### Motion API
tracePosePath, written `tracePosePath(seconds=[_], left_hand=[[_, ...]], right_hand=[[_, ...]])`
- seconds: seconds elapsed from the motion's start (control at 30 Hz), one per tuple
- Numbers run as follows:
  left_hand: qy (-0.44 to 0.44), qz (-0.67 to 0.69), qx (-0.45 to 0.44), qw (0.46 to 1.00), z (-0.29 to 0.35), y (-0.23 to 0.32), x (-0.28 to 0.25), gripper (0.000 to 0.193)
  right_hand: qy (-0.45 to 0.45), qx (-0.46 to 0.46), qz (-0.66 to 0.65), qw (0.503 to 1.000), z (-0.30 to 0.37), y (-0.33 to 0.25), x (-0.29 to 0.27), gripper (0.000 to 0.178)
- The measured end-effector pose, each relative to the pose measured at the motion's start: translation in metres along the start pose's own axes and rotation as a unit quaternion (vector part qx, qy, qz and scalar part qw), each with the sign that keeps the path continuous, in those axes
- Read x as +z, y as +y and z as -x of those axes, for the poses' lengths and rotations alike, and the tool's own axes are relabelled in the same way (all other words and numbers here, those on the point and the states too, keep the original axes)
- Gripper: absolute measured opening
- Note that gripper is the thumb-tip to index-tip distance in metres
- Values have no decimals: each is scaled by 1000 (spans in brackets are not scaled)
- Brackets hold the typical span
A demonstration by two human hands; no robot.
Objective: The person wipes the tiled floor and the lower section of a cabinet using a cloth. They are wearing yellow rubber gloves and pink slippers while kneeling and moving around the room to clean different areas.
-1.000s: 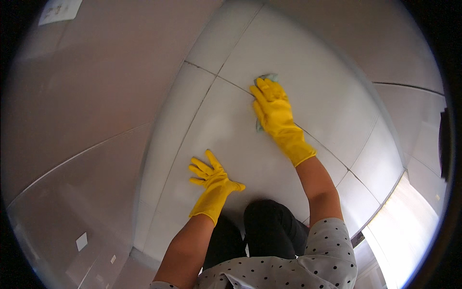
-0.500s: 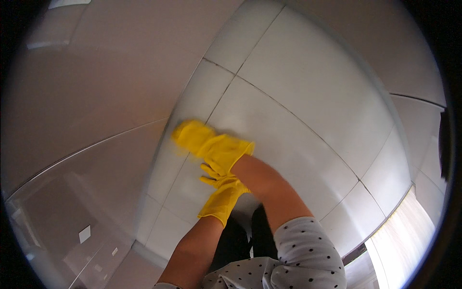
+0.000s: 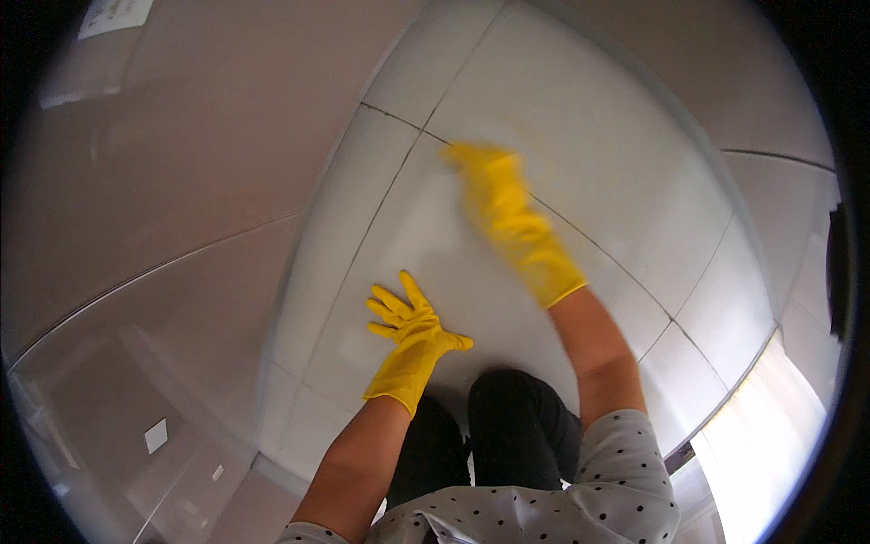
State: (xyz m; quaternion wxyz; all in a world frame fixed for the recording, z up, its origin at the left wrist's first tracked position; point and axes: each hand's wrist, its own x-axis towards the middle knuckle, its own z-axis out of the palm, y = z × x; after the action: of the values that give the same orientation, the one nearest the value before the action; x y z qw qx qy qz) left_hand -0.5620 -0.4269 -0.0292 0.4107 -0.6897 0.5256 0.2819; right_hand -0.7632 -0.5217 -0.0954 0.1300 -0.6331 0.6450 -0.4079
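Observation:
Both of my hands wear yellow rubber gloves over a floor of large pale tiles. My left hand lies flat on a tile in front of my knees, its fingers spread apart and nothing in it. Farther forward and to the right, my right hand is low over the floor near a dark grout line. Motion smears its fingers, so I cannot make out their shape or whether they hold something.
Glossy brownish wall panels rise along the left, with another wall at the right. A bright doorway strip lies at the lower right. My bent knees in dark trousers are close below my hands.
My right hand has swept from the left side of the floor, forward and to the right, away from my left wrist. The left hand, partly covered before, now shows fully.

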Motion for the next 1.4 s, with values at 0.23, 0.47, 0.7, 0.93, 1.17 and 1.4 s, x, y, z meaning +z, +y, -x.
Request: tracePosePath(seconds=[0.23, 0.47, 0.7, 0.93, 1.17, 1.4], left_hand=[[21, -12, 18, 1000, -4, -4, 8, 183], [2, 207, -110, 972, -21, 35, -43, 175], [2, 250, -113, 962, -58, 61, -63, 178], [34, 166, -106, 980, -69, 70, -59, 179], [52, 141, -142, 978, -86, 45, -51, 180], [65, 93, -144, 983, -95, 38, -41, 180]], right_hand=[[-160, -63, 64, 983, 17, -40, 46, 33], [66, 62, 182, 979, 2, 16, -60, 34], [96, 343, -210, 910, -7, 5, -22, 54], [41, 435, -800, 411, -48, -110, 172, 42], [-63, 620, -529, 577, -135, -110, 149, 39], [264, 430, -485, 715, -225, -6, 103, 45]])
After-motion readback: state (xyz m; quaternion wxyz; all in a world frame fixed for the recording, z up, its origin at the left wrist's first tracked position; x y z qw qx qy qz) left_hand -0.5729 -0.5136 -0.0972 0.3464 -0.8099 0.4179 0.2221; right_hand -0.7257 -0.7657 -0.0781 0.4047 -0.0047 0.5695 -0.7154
